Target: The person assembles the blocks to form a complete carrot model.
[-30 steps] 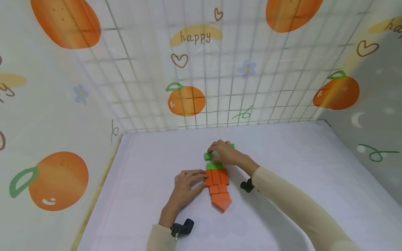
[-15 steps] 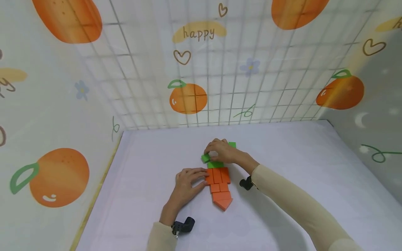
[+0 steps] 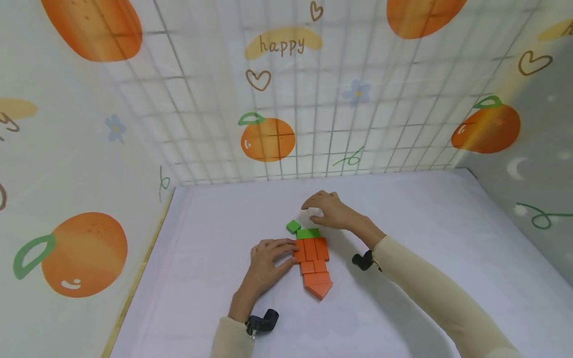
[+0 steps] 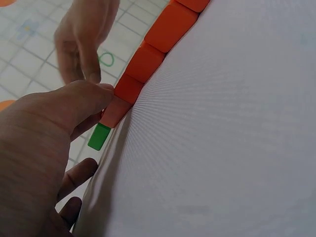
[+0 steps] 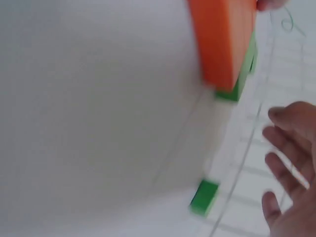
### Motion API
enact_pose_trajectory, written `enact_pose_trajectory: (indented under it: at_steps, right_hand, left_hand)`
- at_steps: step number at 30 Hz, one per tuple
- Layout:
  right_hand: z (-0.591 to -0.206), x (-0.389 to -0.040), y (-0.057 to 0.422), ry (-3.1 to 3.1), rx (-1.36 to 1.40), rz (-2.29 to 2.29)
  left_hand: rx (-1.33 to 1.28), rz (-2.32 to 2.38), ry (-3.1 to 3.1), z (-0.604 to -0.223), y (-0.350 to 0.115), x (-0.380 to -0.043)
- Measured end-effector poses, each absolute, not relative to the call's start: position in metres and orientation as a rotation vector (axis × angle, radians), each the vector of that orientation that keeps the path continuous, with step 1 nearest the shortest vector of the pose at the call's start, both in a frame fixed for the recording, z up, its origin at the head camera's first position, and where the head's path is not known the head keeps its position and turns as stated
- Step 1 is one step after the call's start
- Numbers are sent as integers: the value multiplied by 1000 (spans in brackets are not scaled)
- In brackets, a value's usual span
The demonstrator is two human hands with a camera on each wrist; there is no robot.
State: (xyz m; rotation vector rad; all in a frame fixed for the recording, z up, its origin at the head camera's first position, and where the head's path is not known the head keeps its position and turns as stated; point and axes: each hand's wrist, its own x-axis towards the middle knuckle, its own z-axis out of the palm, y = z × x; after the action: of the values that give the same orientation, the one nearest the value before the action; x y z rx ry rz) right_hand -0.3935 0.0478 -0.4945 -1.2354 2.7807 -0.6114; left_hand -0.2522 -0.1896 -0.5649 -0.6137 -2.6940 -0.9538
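Observation:
Orange wooden blocks (image 3: pixel 310 250) lie flat on the white table in a column, with a pointed block (image 3: pixel 320 289) at its near end. Across the far end sits a green block (image 3: pixel 309 233). A small green square block (image 3: pixel 293 226) stands turned cornerwise beside that green block's far left corner. My left hand (image 3: pixel 265 263) rests at the column's left side, its index finger and thumb touching the orange blocks. Above the far part of the table, my right hand (image 3: pixel 331 211) is spread and holds nothing. Another green block (image 5: pixel 204 197) lies apart in the right wrist view; the right hand hides it from the head view.
Printed cloth walls (image 3: pixel 215 124) with oranges and grid lines enclose the back and sides of the white table (image 3: pixel 403 209). Black wrist cameras (image 3: pixel 263 322) are strapped to both wrists.
The right hand turned the small green block cornerwise beside the green block, let go of it and moved up and right. The left hand stayed at the orange blocks.

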Motion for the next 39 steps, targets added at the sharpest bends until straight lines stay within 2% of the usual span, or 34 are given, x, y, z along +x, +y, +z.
enact_pose_trajectory:
  at_steps: [6, 11, 28, 39]
  right_hand:
    - [-505, -405, 77, 2975, -874, -529]
    - [-511, -407, 90, 2995, -748, -470]
    - [-509, -370, 65, 2986, -829, -603]
    - [-521, -361, 56, 3006, -830, -629]
  left_hand:
    - [-608, -943, -2699, -565, -191, -253]
    - [-617, -942, -2691, -568, -192, -251]
    - [-607, -942, -2687, -566, -200, -255]
    - [-589, -949, -2685, -570, -201, -255]
